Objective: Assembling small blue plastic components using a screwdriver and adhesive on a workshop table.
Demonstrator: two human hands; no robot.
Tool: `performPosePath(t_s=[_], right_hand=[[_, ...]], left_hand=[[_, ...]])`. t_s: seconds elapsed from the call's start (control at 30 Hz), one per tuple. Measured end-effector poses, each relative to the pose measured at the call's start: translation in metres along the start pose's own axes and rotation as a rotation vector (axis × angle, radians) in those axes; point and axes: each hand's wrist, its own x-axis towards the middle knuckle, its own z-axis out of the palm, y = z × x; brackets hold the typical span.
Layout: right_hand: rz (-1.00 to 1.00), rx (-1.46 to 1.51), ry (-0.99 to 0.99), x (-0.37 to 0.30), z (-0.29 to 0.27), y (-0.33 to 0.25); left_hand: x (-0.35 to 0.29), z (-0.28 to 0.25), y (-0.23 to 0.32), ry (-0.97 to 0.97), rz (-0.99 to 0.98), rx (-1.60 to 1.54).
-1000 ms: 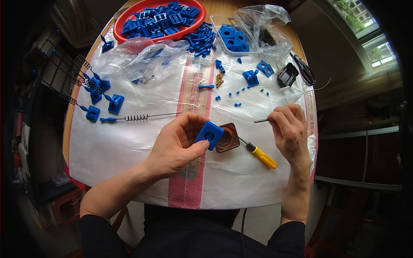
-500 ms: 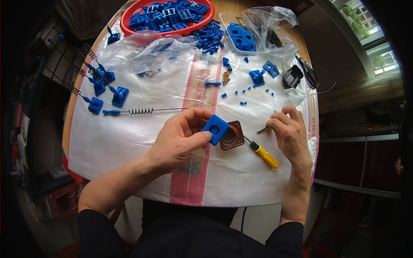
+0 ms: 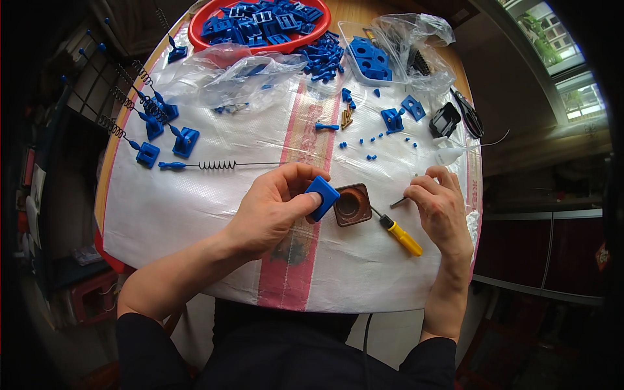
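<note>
Between the thumb and fingers of my left hand (image 3: 263, 211) is a square blue plastic plate (image 3: 328, 197), tilted, with the thumb over its face. A brown square dish (image 3: 361, 219) with a round hollow lies just right of it. My right hand (image 3: 442, 211) is closed around a thin dark rod (image 3: 398, 203), whose tip points left toward the dish; its other end is hidden by the fingers. Between the dish and this hand lies a yellow-handled tool (image 3: 404, 239) with a thin metal shaft. A black wire spring (image 3: 218, 165) with a blue end piece lies beyond my left hand.
A red basin (image 3: 260, 47) of blue parts stands at the back, beside a clear tray (image 3: 370, 79) and plastic bags (image 3: 244, 78). Blue bases with springs (image 3: 185, 141) sit far left. Small blue bits (image 3: 372, 157), brass pins (image 3: 346, 119) and scissors (image 3: 469, 114) lie beyond my right hand.
My left hand has tipped the blue plate, and its thumb now covers the round hollow. The right hand stays almost in place, still with the rod. The whole view has shifted slightly.
</note>
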Motion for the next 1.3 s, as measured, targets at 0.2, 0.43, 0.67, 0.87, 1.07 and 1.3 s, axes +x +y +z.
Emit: performPosePath(t_s=[0.2,0.43,0.67,0.87,1.07,1.3], right_hand=[[0.004,0.015,-0.021,-0.001,0.001,0.001],[0.261,0.502,0.132,0.006,-0.016,-0.029],[0.388,1.239,-0.098,0.019,-0.017,-0.088],[0.597,1.372,-0.107,0.025,-0.011,-0.096],[0.708,1.500,-0.120,0.023,-0.002,-0.092],[0.726,1.480,-0.111,0.019,-0.001,-0.094]], left_hand=[[-0.002,0.002,0.007,-0.084,-0.060,-0.073],[-0.008,0.012,0.004,-0.039,0.141,0.222],[-0.009,0.009,-0.004,-0.133,0.248,0.326],[-0.009,0.012,0.001,-0.092,0.166,0.151],[-0.003,0.008,-0.005,-0.015,0.081,-0.091],[-0.008,0.011,0.000,-0.035,0.048,0.048]])
